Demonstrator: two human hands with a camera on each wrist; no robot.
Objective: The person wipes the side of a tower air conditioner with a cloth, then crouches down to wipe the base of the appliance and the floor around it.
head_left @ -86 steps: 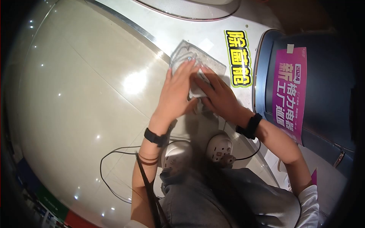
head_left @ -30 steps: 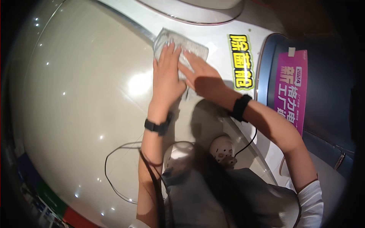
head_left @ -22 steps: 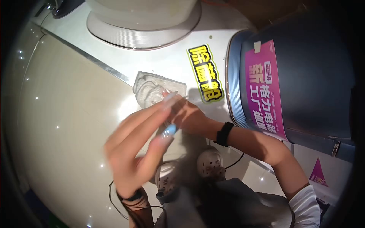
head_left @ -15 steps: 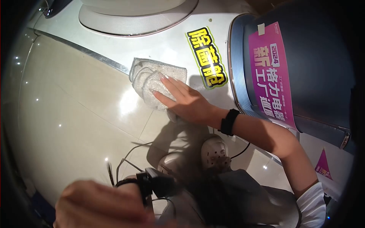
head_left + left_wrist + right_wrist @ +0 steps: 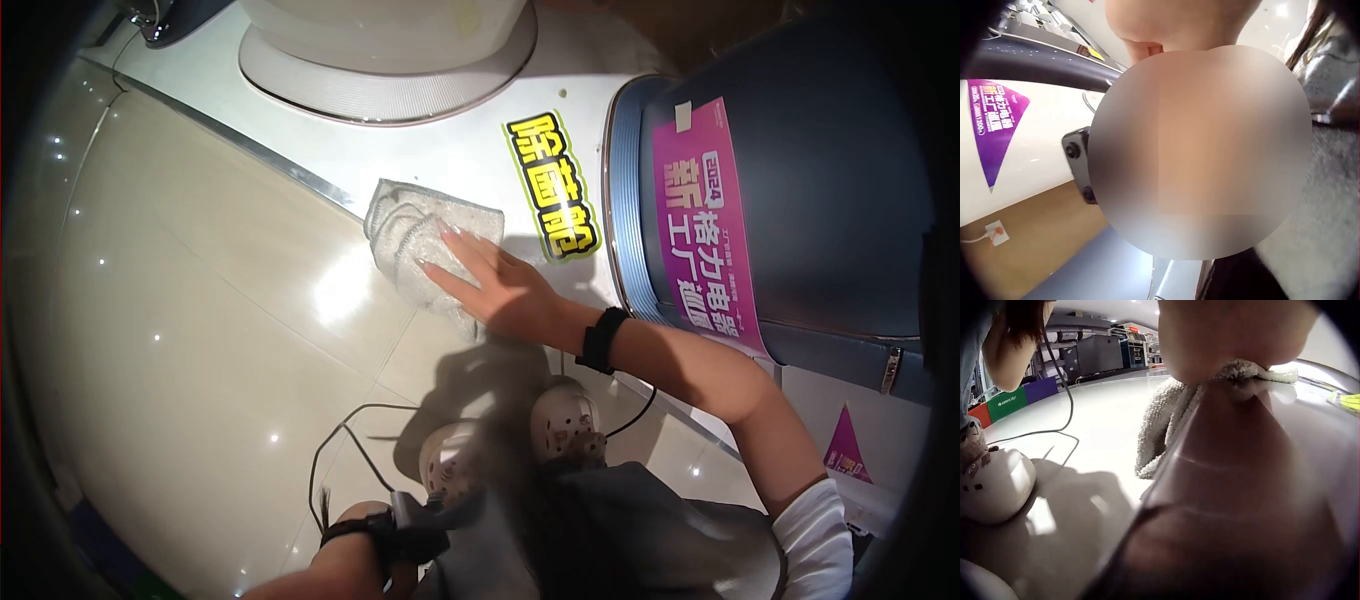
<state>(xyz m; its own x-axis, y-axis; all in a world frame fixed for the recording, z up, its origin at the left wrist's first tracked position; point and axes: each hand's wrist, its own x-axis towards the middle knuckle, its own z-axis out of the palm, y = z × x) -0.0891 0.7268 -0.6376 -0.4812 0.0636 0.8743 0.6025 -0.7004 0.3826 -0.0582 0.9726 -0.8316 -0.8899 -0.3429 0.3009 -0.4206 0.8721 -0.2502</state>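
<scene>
A folded light-grey cleaning cloth lies over the edge of a white platform, part of it hanging down. My right hand rests on the cloth with its fingers extended and spread. In the right wrist view the cloth drapes over the edge beneath the right hand. My left hand is raised away from the cloth, close to the head, and runs out of the head view at the bottom. Its fingers are mostly hidden.
A dark blue appliance with a purple poster stands right of the cloth. Behind is a white appliance's round base. A yellow-lettered sticker lies on the platform. A black cable loops over the floor near the shoes.
My left hand has lifted off the cloth and swung back toward the head. The right hand stays on the cloth, which now hangs over the platform edge. The head view has shifted.
</scene>
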